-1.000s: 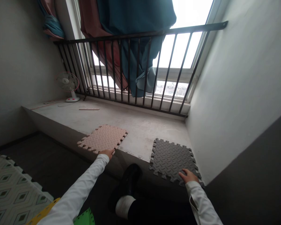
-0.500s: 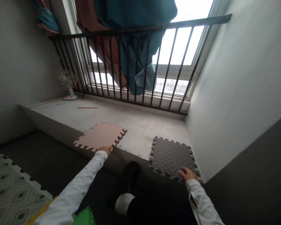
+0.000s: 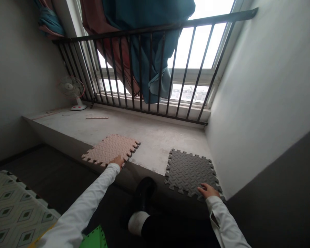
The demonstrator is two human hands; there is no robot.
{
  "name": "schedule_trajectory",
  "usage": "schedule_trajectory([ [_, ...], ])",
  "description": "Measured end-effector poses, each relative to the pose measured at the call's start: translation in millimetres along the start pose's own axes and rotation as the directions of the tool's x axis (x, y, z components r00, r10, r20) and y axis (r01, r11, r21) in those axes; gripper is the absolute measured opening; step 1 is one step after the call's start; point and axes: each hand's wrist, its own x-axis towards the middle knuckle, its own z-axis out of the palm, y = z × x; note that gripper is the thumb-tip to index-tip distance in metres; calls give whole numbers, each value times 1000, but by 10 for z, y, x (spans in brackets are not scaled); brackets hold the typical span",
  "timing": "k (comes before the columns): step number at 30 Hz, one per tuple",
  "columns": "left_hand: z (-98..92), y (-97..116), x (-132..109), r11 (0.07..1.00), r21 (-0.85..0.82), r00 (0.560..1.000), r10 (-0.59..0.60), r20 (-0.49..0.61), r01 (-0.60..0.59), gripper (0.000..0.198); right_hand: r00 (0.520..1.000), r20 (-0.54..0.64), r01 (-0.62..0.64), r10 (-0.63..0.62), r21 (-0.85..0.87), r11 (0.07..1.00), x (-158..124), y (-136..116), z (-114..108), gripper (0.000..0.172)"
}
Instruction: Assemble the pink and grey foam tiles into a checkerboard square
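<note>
A pink interlocking foam tile point(image 3: 111, 148) lies on the concrete ledge point(image 3: 155, 137) at its front edge. My left hand point(image 3: 117, 161) rests on the tile's near right corner, fingers laid on it. To the right lies a grey foam tile point(image 3: 189, 170), close to the right wall. The fingers of my right hand point(image 3: 208, 190) lie flat on its near right corner. Both arms wear white sleeves.
A black railing point(image 3: 155, 69) guards the window behind the ledge, with teal and pink cloth point(image 3: 144, 41) hung over it. A small fan point(image 3: 71, 90) and a thin stick point(image 3: 96, 118) sit at the ledge's left. My shoe point(image 3: 144, 194) is below; a patterned mat point(image 3: 12, 210) and green tile point(image 3: 94, 239) lie at lower left.
The view has shifted slightly. Both hands stay on the tiles' near corners, and the tiles have barely moved.
</note>
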Motion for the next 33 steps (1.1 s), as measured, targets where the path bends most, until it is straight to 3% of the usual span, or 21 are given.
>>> schedule_trajectory([
  [4, 15, -7, 120, 997, -82, 998, -6, 56, 10, 35, 1000, 11, -14, 14, 10, 1000, -34, -31, -32, 32],
  [12, 76, -46, 262, 992, -110, 996, 74, 47, -68, 18, 1000, 5, -16, 16, 60, 998, -71, -45, -52, 29],
  [21, 153, -68, 209, 987, -75, 989, 143, 19, -141, 25, 993, 110, -37, 33, 32, 999, -13, -82, -84, 31],
  [25, 131, 19, 213, 992, -66, 993, 112, 35, -110, 23, 997, 67, -38, 35, 46, 998, -30, -104, -80, 30],
  [28, 73, 116, 160, 997, -57, 998, 49, 32, -47, 29, 993, 98, -78, 70, 77, 994, -51, -103, -99, 32],
  [31, 4, 302, 23, 998, -54, 1000, 25, -15, -26, 37, 983, -36, -170, 182, 220, 960, -74, -59, -146, 33],
  [33, -1, 499, -119, 987, -130, 990, 76, -123, -92, 40, 950, -137, -216, 282, 367, 905, -90, -18, -183, 35],
])
